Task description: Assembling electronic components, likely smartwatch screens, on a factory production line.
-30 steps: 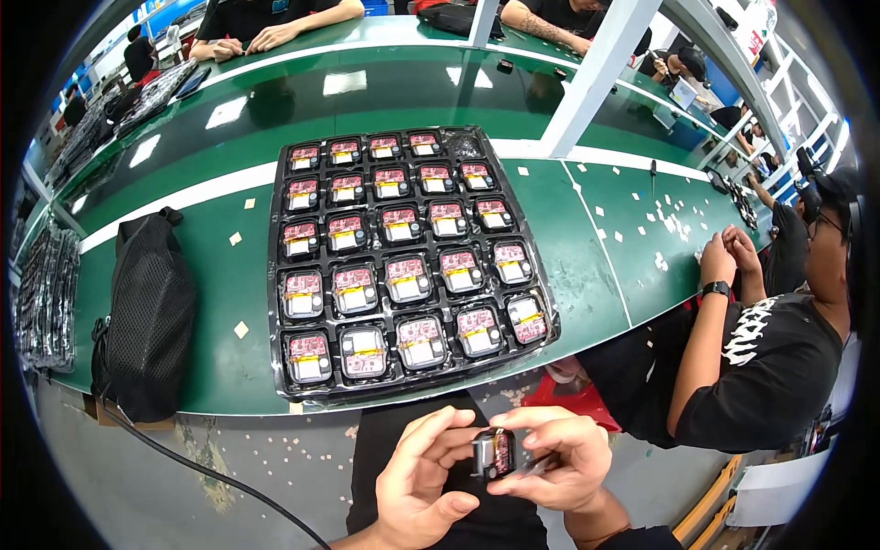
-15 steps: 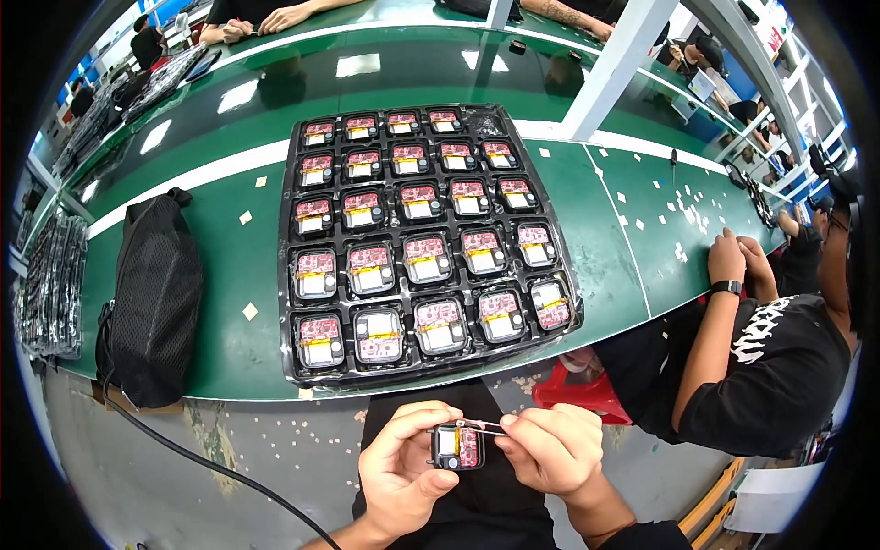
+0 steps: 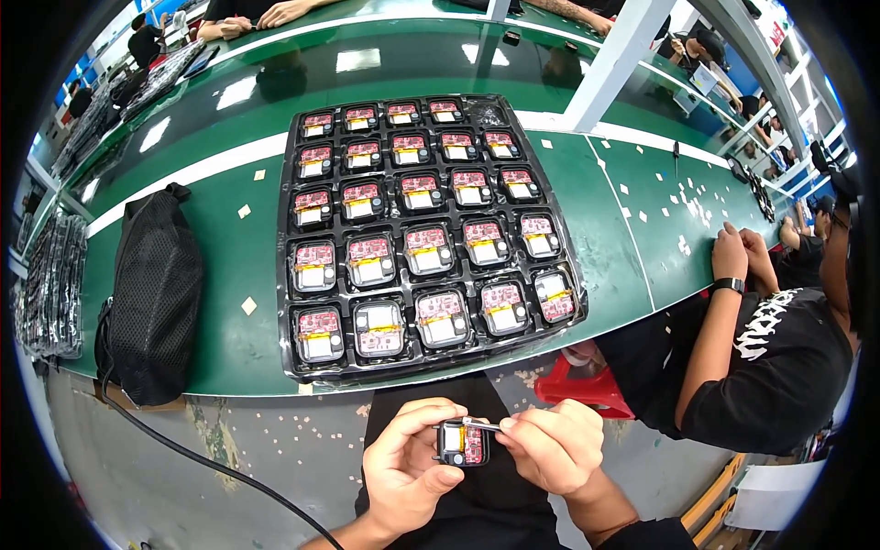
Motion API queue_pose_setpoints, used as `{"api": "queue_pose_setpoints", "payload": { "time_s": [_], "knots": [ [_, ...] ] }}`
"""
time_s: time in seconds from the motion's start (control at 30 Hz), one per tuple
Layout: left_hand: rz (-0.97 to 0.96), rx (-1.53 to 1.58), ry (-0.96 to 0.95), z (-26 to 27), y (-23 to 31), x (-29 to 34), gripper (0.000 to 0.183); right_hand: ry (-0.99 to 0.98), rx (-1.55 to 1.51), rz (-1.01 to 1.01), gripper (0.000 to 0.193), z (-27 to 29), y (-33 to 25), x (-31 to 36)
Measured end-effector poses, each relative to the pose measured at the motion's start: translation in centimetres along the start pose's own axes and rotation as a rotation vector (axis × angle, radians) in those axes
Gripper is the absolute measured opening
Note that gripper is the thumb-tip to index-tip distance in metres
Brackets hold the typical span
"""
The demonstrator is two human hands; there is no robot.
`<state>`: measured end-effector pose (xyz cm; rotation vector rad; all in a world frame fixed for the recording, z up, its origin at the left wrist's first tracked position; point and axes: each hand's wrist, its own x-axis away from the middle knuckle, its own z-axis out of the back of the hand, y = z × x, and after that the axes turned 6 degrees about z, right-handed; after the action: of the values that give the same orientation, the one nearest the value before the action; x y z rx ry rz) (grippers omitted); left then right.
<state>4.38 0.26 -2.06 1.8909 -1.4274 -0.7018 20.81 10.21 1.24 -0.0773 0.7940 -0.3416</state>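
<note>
Over my lap, in front of the bench, my left hand (image 3: pixel 403 472) grips a small black watch-like case (image 3: pixel 450 456) by its edges between thumb and fingers. The case lies open-faced, showing a red circuit board, a pale block and yellow tape. Pinched in my right hand (image 3: pixel 556 451) are thin metal tweezers (image 3: pixel 485 425), their tips at the upper edge of the case. Whether the tips hold a tiny part is too small to tell. Just beyond my hands, a black plastic tray (image 3: pixel 440 364) carries rows of similar cases; its far right compartment (image 3: pixel 486 112) holds none.
The tray sits on a green bench (image 3: pixel 600 266) with a grey post (image 3: pixel 614 69) behind it. A black mesh bag (image 3: pixel 156 293) lies left, its black cable (image 3: pixel 234 474) running past my left arm. Small pale squares (image 3: pixel 701 206) litter the right side, near a seated co-worker (image 3: pixel 770 357).
The tweezers' tips look closer together and lie slightly more over the case. My left hand and the case have shifted a little to the right. The view has tilted slightly.
</note>
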Motion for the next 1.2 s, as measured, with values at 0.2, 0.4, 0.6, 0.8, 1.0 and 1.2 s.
{"api": "queue_pose_setpoints", "payload": {
  "time_s": [0.2, 0.4, 0.6, 0.8, 1.0, 1.2],
  "knots": [
    [-0.001, 0.022, -0.007, 0.0, 0.1, -0.1, 0.061, 0.066, -0.416, -0.281, 0.020, -1.1, 0.5, 0.3],
    [0.034, -0.028, 0.009, -0.2, 0.7, 0.0, 0.059, 0.010, -0.164, -0.148, 0.018, -0.9, 0.3, 0.1],
    [0.025, -0.056, 0.029, -0.2, 0.6, 0.0, 0.058, -0.002, -0.083, -0.121, 0.017, -0.9, 0.1, 0.3],
    [0.031, -0.055, 0.038, -0.5, 0.7, 0.0, 0.058, 0.013, -0.093, -0.134, 0.016, -1.2, -0.1, 0.5],
    [0.050, -0.041, 0.023, -0.8, 1.7, -0.5, 0.057, -0.046, -0.057, -0.084, 0.017, -0.1, -0.1, -0.8],
    [-0.067, -0.227, 0.009, -0.7, 5.2, -1.1, 0.061, 0.277, -0.077, -0.235, 0.018, 1.3, 3.9, -1.6]
  ]
}}
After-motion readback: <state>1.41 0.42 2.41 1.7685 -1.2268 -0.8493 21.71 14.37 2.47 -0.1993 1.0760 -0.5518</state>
